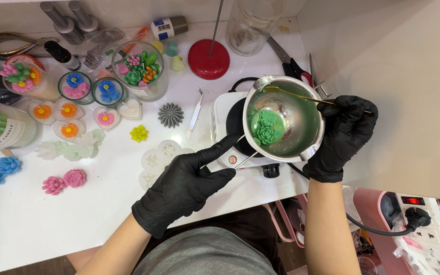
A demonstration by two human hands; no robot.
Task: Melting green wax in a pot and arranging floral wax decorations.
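Observation:
My right hand [343,136], in a black glove, grips the handle side of a tilted steel melting pot [301,104] above a small white electric hotplate [221,114]. Green melted wax and green flower-shaped wax pieces [266,127] lie inside the pot. A thin gold stick [296,95] rests across the pot's rim by my right fingers. My left hand [187,186], also in a black glove, holds long metal tweezers [243,160] whose tips reach into the pot near the green flowers.
Wax flowers in pink [64,182], blue [1,169], yellow [139,133] and grey [171,114] lie on the white table. Glass cups with flower candles [139,69], a red round base [209,58], a glass jar [250,25], spare tweezers [195,112], scissors [294,63] and a power strip [423,224] surround the hotplate.

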